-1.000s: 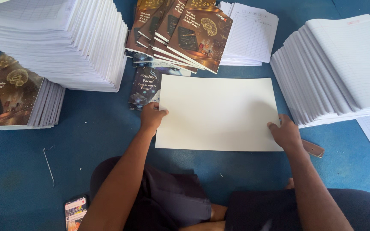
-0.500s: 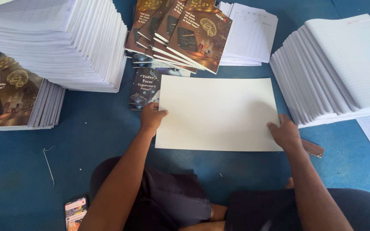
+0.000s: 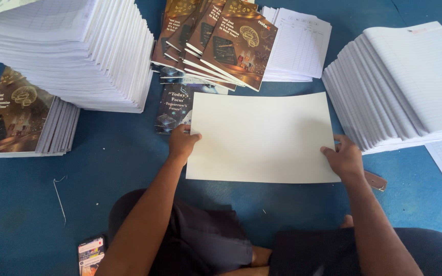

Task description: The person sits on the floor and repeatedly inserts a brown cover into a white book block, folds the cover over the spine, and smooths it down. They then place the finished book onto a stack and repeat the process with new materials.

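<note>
A large blank cream sheet (image 3: 262, 135) lies flat on the blue floor in front of me. My left hand (image 3: 181, 142) grips its left edge, thumb on top. My right hand (image 3: 343, 158) holds its right edge near the lower corner. A dark printed cover (image 3: 172, 108) lies partly under the sheet's upper left corner.
A tall stack of lined page blocks (image 3: 72, 48) stands at upper left, another fanned stack (image 3: 405, 84) at right. Brown covers (image 3: 221, 41) are fanned at the top, beside ruled sheets (image 3: 297, 46). Finished notebooks (image 3: 21, 117) sit at left. A phone (image 3: 90, 254) lies near my knee.
None of note: both hands stay on the sheet's edges; the sheet has barely shifted.
</note>
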